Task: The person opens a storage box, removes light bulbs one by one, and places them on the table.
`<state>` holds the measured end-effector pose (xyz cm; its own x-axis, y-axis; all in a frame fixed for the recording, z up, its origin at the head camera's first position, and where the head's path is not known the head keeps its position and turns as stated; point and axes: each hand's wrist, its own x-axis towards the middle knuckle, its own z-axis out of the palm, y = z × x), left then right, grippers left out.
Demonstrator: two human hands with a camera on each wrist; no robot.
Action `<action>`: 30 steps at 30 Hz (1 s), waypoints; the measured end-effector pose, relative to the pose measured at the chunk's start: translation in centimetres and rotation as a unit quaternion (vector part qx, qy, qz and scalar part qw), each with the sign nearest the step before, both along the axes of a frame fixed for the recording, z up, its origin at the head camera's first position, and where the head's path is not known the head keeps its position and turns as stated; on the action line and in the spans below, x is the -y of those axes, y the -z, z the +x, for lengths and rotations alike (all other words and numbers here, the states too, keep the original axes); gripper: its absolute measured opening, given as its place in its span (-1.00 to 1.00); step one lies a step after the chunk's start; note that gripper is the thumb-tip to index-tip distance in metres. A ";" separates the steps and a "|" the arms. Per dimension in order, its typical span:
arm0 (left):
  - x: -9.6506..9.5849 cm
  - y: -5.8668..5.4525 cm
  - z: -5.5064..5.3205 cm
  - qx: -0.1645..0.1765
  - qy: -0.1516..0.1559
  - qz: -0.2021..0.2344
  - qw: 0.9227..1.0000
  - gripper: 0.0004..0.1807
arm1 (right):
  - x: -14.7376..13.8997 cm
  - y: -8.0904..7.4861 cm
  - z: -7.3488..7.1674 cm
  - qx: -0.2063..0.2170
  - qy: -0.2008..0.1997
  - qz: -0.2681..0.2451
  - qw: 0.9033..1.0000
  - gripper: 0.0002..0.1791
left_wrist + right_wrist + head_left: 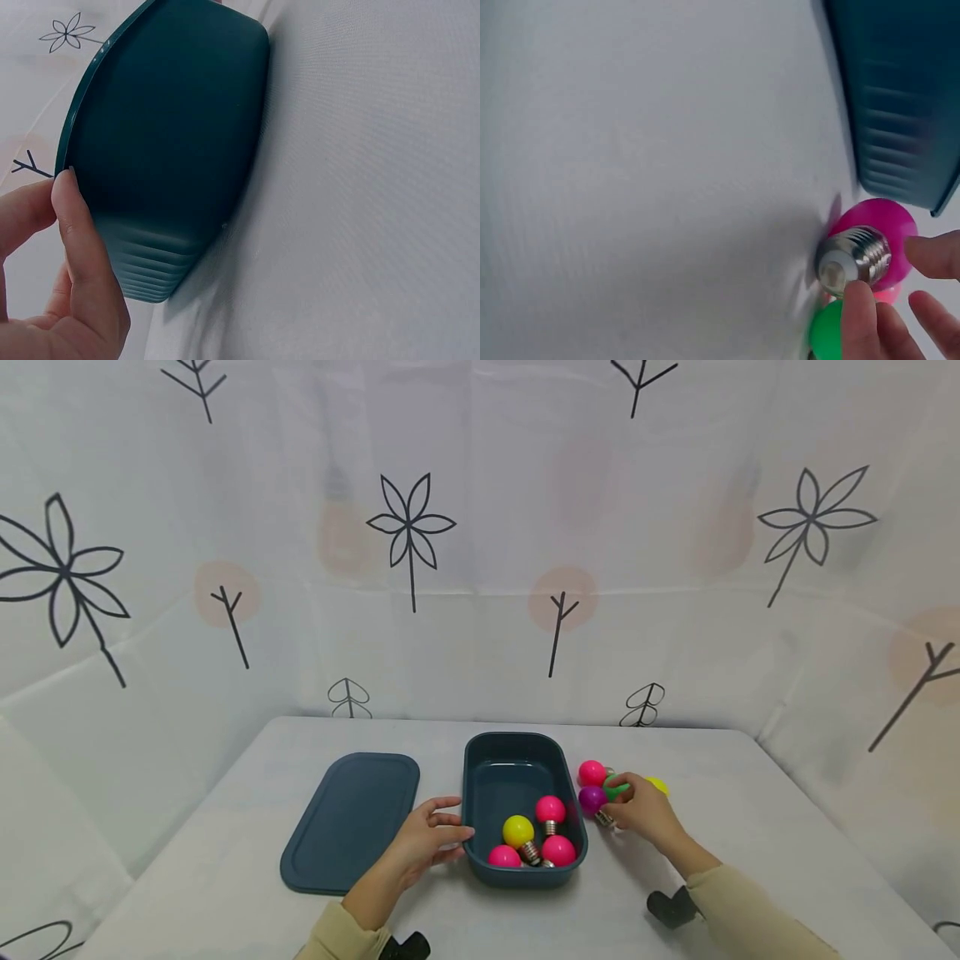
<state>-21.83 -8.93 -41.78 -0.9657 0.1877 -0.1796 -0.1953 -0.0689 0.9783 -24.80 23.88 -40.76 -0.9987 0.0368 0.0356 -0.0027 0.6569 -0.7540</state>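
Note:
A dark blue-green box (pixel 517 878) holds several light bulbs, among them a yellow one (pixel 517 831) and a pink one (pixel 551 808). My left hand (pixel 423 839) touches the box's left rim with its fingertips, fingers loosely extended. My right hand (pixel 647 814) reaches over the bulbs to the right of the box, its fingers spread around a purple bulb (pixel 592 799) and a green bulb (pixel 616 787). In the right wrist view, one fingertip overlaps the metal screw base (pixel 855 259) of the purple bulb, and another digit is close to its globe.
A flat dark lid (pixel 352 822) lies on the white table (pixel 225 860), left of the box. Behind the purple bulb lies a pink bulb (pixel 592 772). Something yellow (pixel 658 785) shows partly behind my right hand. A patterned cloth (pixel 480 635) hangs behind the table.

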 end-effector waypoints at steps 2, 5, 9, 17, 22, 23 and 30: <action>0.0 0.0 0.0 0.000 0.000 0.001 1.000 -0.35 | -0.2 -0.3 0.0 -0.006 -0.004 0.002 1.000 -0.57; 0.0 0.0 0.0 0.001 0.000 0.001 1.000 -0.36 | -0.4 -0.9 0.1 -0.009 -0.009 -0.001 1.000 -0.58; 0.1 0.0 0.0 0.002 0.001 0.002 1.000 -0.35 | -0.4 -1.6 0.1 -0.008 -0.016 -0.018 1.000 -0.57; 0.2 -0.2 0.2 0.000 0.003 0.001 1.000 -0.33 | 0.0 -2.8 -0.3 -0.002 -0.026 -0.034 0.999 -0.54; 0.2 -0.2 0.2 0.000 0.002 -0.001 1.000 -0.32 | 0.6 -3.5 -0.6 0.002 -0.035 -0.047 0.998 -0.52; 0.1 -0.2 0.1 0.000 0.002 -0.002 1.000 -0.33 | 0.8 -3.6 -0.6 0.003 -0.035 -0.050 0.998 -0.52; 0.1 -0.1 0.0 0.002 0.002 -0.002 1.000 -0.36 | 2.0 -4.6 -1.0 0.022 -0.041 -0.054 0.997 -0.50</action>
